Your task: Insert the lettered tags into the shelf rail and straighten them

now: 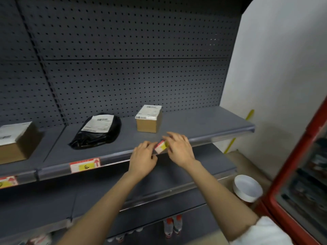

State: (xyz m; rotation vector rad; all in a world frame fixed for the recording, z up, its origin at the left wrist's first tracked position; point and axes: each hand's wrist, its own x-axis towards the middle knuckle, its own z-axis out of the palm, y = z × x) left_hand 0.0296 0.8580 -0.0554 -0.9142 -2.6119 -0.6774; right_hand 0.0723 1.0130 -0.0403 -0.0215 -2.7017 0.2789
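So both hands [160, 152] pinch a tilted tag [161, 146] over the shelf rail [115, 159], lining it up at 2 o'clock of the E tag [85, 165].

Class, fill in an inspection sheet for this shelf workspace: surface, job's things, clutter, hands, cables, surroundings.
Surface: grey shelf with a clear front rail, pegboard back.
Job's things: tag marked E seated in the rail; another tag at far left, partly cut off; a third tag tilted, held at the rail.
Clutter: small cardboard box, black parcel bag, larger box on the shelf.
Hands: left hand and right hand both pinch the tilted tag.
Cables: nothing seen.
Surroundings: white bowl, red-framed cabinet, bottles below.
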